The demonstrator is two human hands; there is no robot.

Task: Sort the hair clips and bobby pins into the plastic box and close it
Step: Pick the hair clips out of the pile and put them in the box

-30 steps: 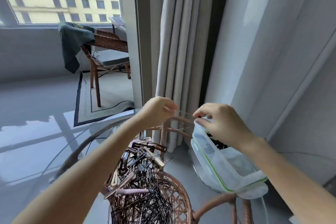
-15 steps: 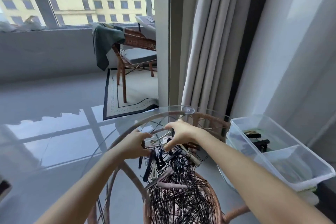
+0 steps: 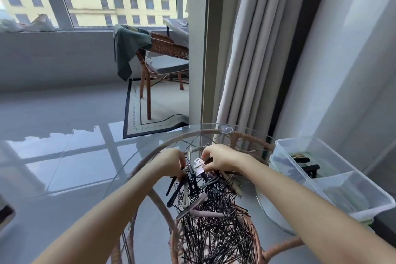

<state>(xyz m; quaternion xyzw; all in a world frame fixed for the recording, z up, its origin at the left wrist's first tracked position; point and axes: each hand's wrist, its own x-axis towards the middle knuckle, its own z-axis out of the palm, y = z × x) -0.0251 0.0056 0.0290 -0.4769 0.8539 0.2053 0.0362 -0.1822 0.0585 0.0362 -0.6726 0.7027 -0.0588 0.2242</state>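
Glass table [image 3: 132,169] holds the clip pile [image 3: 205,195], both hands' fingers [image 3: 182,162] pinching clips, box [image 3: 334,180] alongside.

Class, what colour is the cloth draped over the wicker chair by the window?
Dark green cloth, seen in the head view, the only one.

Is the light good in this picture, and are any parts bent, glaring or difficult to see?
Head view: bright daylight from the window; sky glare on the floor; wide-angle bending of curtain and frame; glass tabletop nearly invisible; bobby pins merge into a dark tangle.
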